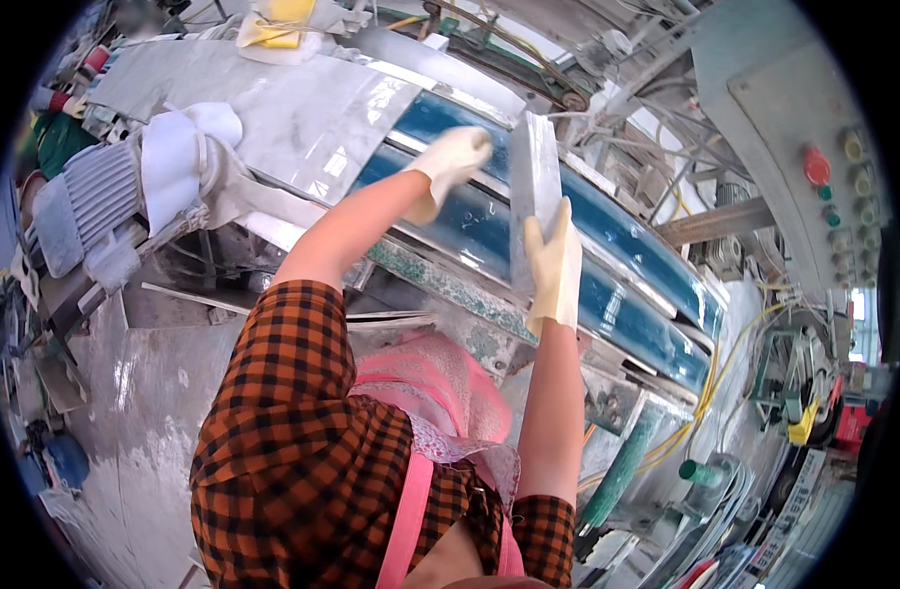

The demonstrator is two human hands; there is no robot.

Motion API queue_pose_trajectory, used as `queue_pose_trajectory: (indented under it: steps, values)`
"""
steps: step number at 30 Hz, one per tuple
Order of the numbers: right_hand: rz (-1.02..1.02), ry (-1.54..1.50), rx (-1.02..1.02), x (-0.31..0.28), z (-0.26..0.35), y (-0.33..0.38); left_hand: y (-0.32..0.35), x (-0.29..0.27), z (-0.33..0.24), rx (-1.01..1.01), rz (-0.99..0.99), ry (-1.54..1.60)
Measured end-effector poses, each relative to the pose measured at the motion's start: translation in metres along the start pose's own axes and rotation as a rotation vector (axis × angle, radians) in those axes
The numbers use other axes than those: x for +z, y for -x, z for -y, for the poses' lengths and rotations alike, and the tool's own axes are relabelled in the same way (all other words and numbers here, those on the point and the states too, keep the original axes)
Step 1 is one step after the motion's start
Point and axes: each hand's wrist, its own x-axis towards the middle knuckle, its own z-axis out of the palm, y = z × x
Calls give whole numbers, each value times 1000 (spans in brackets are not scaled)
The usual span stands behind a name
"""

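A pale grey stone strip [534, 187], long and narrow, stands tilted across the blue belts [470, 221] of a machine. My right hand [556, 260], in a cream rubber glove, grips its near right edge, the thumb against the face and the fingers along the side. To the left of the strip, my left hand [455, 162], gloved alike, is curled closed above the belts and apart from the strip. What lies inside its fingers, if anything, is hidden.
A broad grey-white marble slab [273, 108] lies beyond the belts at the left. A ribbed motor [87, 201] stands at far left. A control panel [803, 157] with coloured buttons hangs at upper right. Yellow hoses [710, 383] run past the belts' right end.
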Motion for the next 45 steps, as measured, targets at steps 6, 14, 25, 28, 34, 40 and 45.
queue_pose_trajectory:
  steps: [6, 14, 25, 28, 34, 40, 45]
  values:
    - [23, 86, 48, -4, -1, 1, 34, -93, 48, -164, -474, -1078]
    - [25, 78, 68, -9, 3, 5, 5, -92, 53, -417, -391, -976]
    - [-35, 103, -2, -5, -10, 1, 19, -79, 12, 35, -284, -183]
    - [-24, 44, -1, -9, -12, 0, 23, 3, 4, -13, -278, 66]
    - [37, -12, 35, -22, -7, 3, 48, 71, -63, -116, 57, 560]
    - [178, 168, 153, -26, 4, 4, -2, 19, -91, 332, 49, -715]
    - [207, 391, 262, -24, 23, 0, -60, 27, -99, 1198, 14, -1413]
